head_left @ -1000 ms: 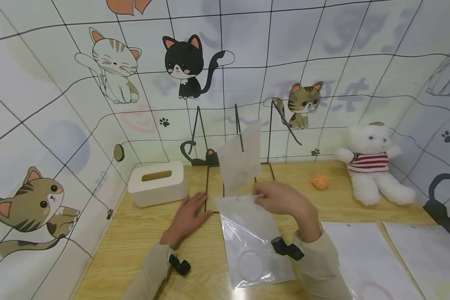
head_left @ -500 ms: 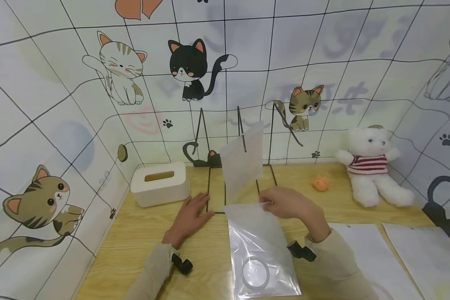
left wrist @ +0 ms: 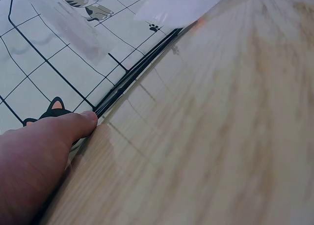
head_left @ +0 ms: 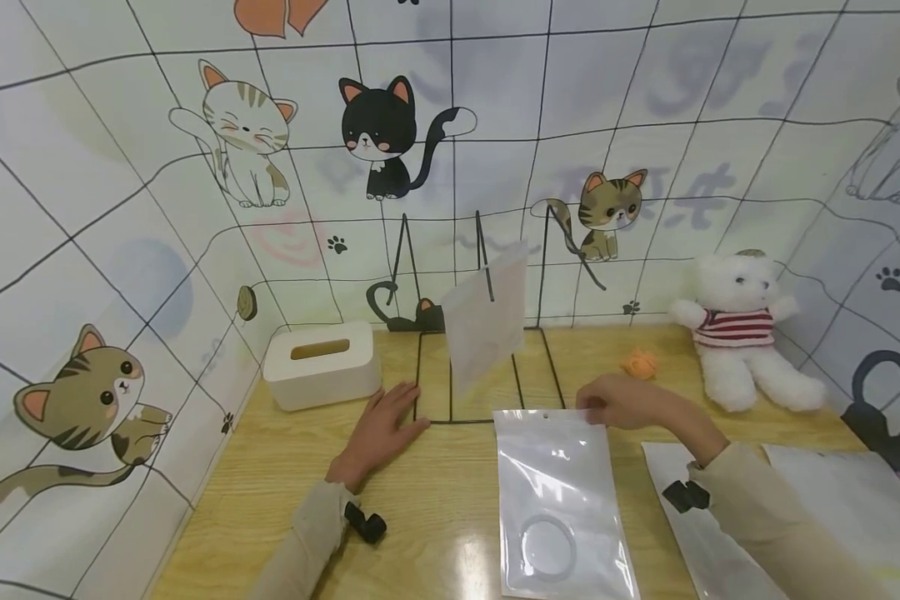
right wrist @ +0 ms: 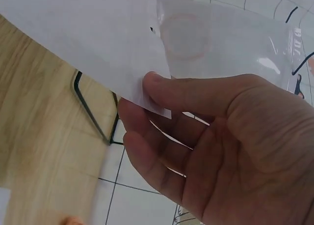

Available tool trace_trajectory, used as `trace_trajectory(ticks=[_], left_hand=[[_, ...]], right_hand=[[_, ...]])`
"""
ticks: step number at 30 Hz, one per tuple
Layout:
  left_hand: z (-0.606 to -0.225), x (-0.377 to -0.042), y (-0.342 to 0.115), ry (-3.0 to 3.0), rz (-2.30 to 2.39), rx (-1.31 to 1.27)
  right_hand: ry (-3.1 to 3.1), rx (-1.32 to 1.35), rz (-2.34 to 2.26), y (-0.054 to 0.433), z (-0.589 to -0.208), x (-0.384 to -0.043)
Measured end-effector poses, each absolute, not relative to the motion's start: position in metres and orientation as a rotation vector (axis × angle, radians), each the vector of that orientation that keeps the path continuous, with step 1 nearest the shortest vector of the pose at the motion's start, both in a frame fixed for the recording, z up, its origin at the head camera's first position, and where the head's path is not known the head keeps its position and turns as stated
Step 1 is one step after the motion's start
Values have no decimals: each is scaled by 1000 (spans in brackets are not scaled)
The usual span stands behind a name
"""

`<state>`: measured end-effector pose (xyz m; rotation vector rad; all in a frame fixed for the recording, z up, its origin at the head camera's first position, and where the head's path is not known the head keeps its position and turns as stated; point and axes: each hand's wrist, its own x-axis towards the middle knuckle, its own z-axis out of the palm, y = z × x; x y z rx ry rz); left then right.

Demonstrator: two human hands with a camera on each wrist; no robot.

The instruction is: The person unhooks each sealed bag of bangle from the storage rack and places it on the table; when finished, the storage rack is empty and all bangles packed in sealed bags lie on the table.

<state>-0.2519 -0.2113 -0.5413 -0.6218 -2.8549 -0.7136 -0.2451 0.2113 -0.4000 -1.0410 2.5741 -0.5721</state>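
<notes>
My right hand (head_left: 621, 402) pinches the top right corner of a flat clear-and-white plastic bag (head_left: 558, 471); a round ring shape shows in its lower part. The thumb and forefinger on that corner (right wrist: 159, 97) show in the right wrist view. A black wire rack with upright hooks (head_left: 520, 383) stands in front of the wall, and a similar bag (head_left: 486, 321) hangs on its middle hook. My left hand (head_left: 378, 435) lies on the table with fingers spread, fingertips right at the rack's left base wire. In the left wrist view its thumb (left wrist: 81, 123) meets the base wires (left wrist: 120, 90).
A white tissue box (head_left: 321, 371) sits left of the rack. To the right are an orange ball-like item (head_left: 640, 363) and a white teddy bear (head_left: 737, 325) in a striped top. Flat white bags (head_left: 840, 492) lie at the right front, partly under my right sleeve.
My right hand has moved right, carrying the bag away from the front of the rack. My left hand stays at the base, and the other bag still hangs on the middle hook.
</notes>
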Motion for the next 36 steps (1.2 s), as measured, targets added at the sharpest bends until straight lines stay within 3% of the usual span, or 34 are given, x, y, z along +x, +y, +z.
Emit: trace_trajectory(ticks=[8, 36], left_hand=[[-537, -252, -212, -2825, -727, -623], [-539, -256, -211, -2897, -658, -615]], right_hand=[[2535, -1010, -712, 232, -426, -243], [2634, -774, -649, 264, -457, -227]])
